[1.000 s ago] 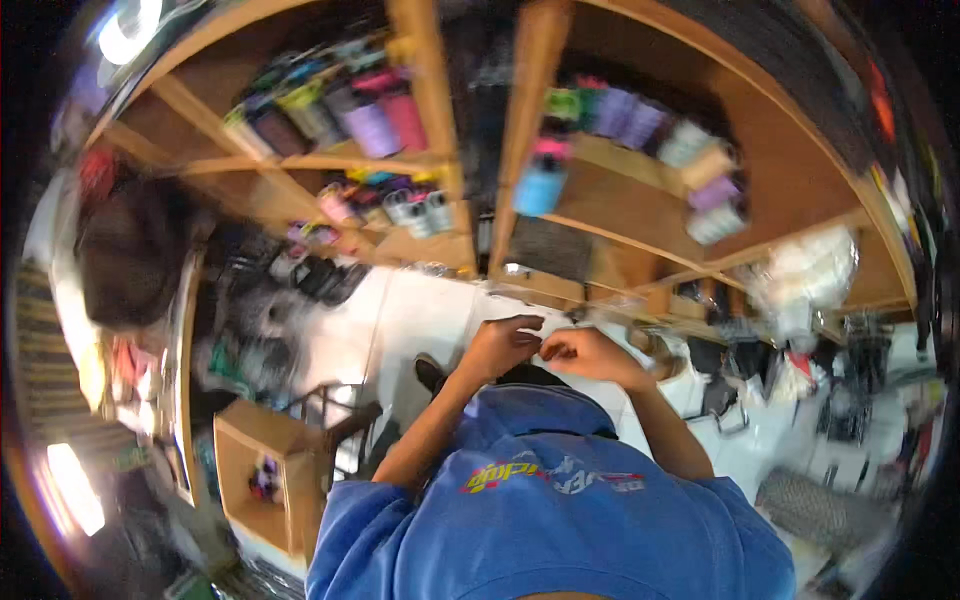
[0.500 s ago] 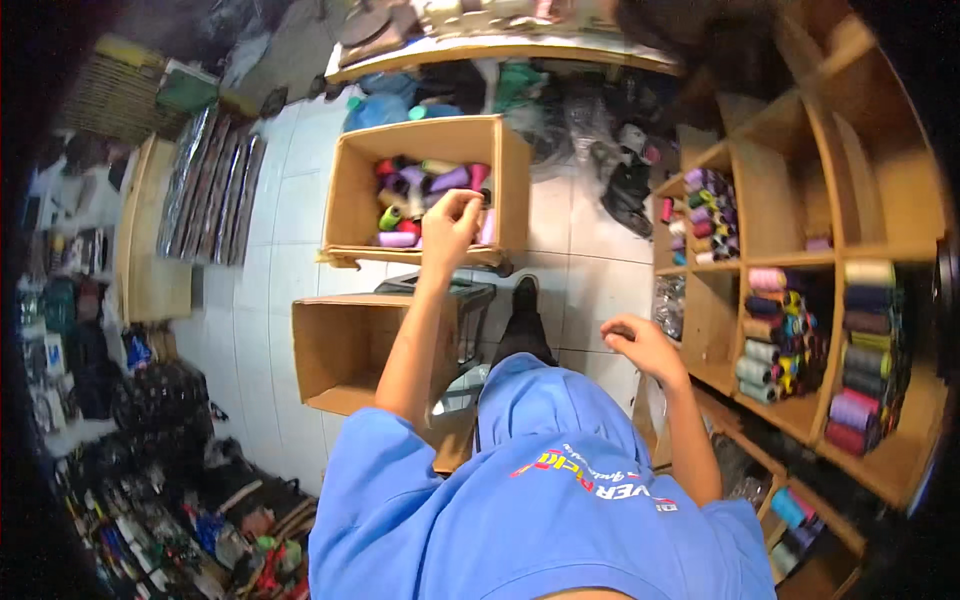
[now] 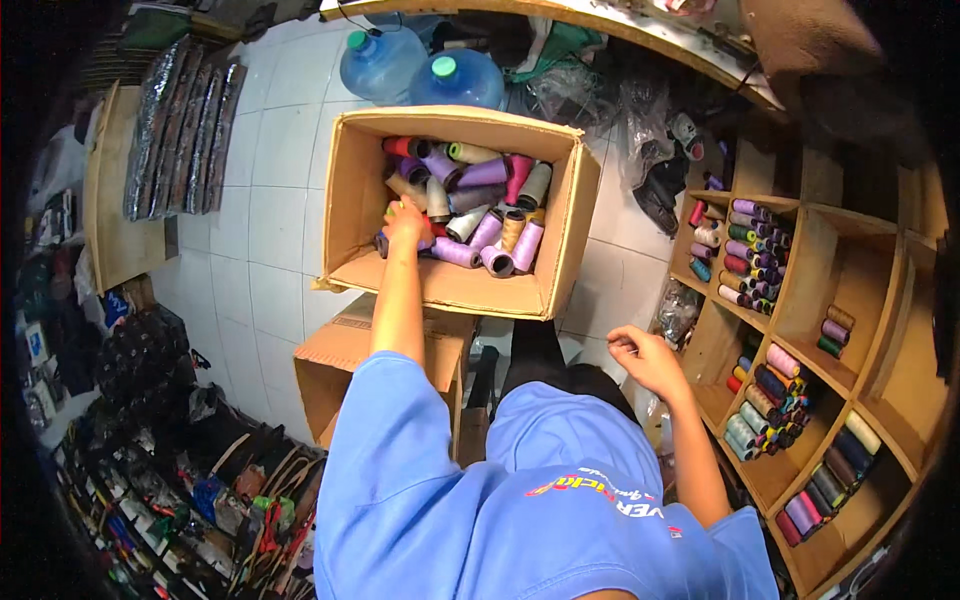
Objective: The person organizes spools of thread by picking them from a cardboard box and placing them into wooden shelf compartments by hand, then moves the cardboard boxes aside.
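My left hand point(image 3: 405, 225) reaches into an open cardboard box point(image 3: 560, 240) full of thread spools point(image 3: 480, 200) in purple, cream, pink and green. Its fingers close around a spool at the box's left side; the spool is mostly hidden by the hand. My right hand point(image 3: 645, 360) hovers loosely curled and empty beside a wooden shelf unit point(image 3: 800, 300) holding rows of coloured spools point(image 3: 750, 250). A blue shirt point(image 3: 500, 500) fills the lower middle.
A second closed cardboard box point(image 3: 340, 360) sits under the open one. Two blue water jugs point(image 3: 420, 70) stand behind on white floor tiles point(image 3: 270, 200). Plastic-wrapped packs point(image 3: 180, 130) lie on a low wooden stand at left; bags and goods crowd the lower left.
The view has swung from the wall shelves down to the floor boxes. My left hand has gone into the spool box; my right hand has dropped away toward the shelf side.
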Demonstrator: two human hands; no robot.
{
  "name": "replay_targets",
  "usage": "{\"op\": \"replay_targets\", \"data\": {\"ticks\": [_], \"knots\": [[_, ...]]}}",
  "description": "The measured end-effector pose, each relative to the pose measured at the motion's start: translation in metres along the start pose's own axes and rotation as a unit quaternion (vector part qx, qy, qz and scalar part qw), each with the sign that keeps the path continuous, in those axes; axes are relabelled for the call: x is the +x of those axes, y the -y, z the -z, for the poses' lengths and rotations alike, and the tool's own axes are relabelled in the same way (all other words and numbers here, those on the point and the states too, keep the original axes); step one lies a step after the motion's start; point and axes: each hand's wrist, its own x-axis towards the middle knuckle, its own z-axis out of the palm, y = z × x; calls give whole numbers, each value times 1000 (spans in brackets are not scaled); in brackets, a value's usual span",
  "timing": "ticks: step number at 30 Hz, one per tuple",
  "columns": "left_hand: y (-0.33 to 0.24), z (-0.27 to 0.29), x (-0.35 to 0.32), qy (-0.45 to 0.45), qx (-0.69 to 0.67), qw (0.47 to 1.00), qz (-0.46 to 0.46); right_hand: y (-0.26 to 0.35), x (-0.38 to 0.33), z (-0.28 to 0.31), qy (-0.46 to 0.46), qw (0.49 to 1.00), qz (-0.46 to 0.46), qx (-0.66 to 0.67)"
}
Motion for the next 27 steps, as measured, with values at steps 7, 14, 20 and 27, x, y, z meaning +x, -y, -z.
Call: {"op": "replay_targets", "data": {"ticks": [7,14,20,27], "knots": [[27,-40,17,-71,86,992,51,-3,9,14,-1,999,-45,16],[40,-32,11,-31,168,985,-31,10,16,20,-24,999,-15,37],[36,-16,0,-18,199,980,-14,57,52,-10,44,991,104,74],[36,65,-79,-42,34,997,-60,82,169,-106,-24,970,135,-201]]}}
